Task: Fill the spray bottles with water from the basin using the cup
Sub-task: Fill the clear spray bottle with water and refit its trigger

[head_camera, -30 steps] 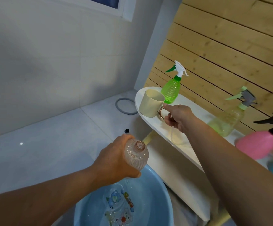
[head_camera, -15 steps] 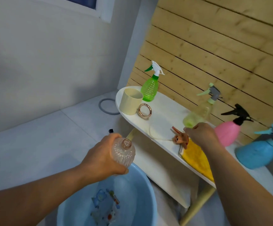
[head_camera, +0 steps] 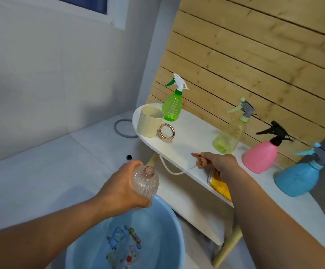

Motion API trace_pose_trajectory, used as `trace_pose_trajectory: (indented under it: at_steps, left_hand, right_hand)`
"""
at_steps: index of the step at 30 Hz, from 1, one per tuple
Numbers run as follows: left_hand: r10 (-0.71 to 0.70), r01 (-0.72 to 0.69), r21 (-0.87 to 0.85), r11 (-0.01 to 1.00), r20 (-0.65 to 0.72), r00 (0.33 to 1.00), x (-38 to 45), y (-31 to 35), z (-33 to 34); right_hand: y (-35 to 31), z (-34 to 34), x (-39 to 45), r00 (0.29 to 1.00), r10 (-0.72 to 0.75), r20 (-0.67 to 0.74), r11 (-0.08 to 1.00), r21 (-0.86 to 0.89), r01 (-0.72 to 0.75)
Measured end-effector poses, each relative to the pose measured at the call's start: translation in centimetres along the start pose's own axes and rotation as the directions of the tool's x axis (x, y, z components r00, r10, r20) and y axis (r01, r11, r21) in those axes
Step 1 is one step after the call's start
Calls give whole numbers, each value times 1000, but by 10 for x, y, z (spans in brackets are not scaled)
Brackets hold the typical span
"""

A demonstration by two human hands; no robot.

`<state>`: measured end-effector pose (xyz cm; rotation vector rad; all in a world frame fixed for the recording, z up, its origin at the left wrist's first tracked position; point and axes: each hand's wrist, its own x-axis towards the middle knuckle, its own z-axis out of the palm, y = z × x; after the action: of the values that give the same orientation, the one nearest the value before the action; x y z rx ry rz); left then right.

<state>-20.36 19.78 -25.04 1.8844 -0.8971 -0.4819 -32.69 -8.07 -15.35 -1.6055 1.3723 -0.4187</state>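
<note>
Pale tiled floor (head_camera: 41,171), white wall (head_camera: 41,65), slatted wooden panel (head_camera: 254,55), window frame (head_camera: 117,14) above.

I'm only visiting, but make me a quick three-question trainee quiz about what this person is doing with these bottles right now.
1. True or false: the clear ribbed bottle in the left hand has its spray head screwed on.
2. The cream cup stands: A) in the blue basin B) on the white table C) in a hand.
3. What does the right hand grip?

Key: 1. False, its neck is open. 2. B. 3. The peach spray head, its tube hanging over the table's edge.
</note>
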Motion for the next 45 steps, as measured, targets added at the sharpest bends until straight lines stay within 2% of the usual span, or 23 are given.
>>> trace_pose_trajectory:
  at_steps: [3, 5, 7, 10, 13, 18, 22, 29, 31, 35, 37, 41, 45]
  left_hand:
    - [-9, 9, 8, 1000, 5, 1000, 0, -2, -2]
    - [-14, 14, 11, 1000, 12, 1000, -2, -3, -5]
    - [-19, 19, 13, 1000, 11, 1000, -3, -5, -8]
    - [-35, 35, 30, 999, 7, 999, -4, -9, -10]
    - [-48, 48, 47, 998, 6, 999, -4, -13, -11]
    - [-64, 65, 50, 997, -12, 998, -4, -13, -12]
    - [-71, 71, 21, 997, -16, 997, -3, -12, -12]
    - [-71, 71, -3, 997, -13, 997, -3, -9, -11]
    - [-73, 73, -5, 997, -13, 997, -3, -8, -11]
    - [-92, 90, -29, 995, -39, 995, 0, -6, -10]
    - [-85, 84, -33, 996, -45, 995, 1, -5, -10]
    - [-31, 28, -65, 998, -50, 998, 0, 1, -9]
    - [10, -15, -129, 992, -35, 999, -4, 10, -9]
  right_hand:
    - [-4, 4, -4, 994, 76, 76, 991, 106, -84]
    - [-8, 4, -9, 989, 58, 138, 978, 189, -84]
    - [-16, 2, -20, 976, -92, 197, 963, 267, 36]
    - [-37, 1, -55, 918, -382, 104, 884, 331, 330]
    - [-59, 1, -95, 823, -565, -49, 771, 323, 549]
    - [-84, 8, -153, 640, -766, -62, 609, 248, 753]
    - [-79, 22, -168, 552, -834, -14, 540, 195, 819]
    - [-62, 42, -164, 464, -885, 40, 464, 153, 872]
    - [-61, 45, -168, 428, -899, 92, 437, 133, 890]
    - [-58, 46, -182, 373, -901, 223, 419, 220, 881]
    - [-54, 47, -182, 384, -881, 277, 450, 234, 862]
    - [-45, 53, -166, 507, -777, 372, 616, 290, 732]
    - [-30, 59, -146, 531, -721, 445, 661, 213, 720]
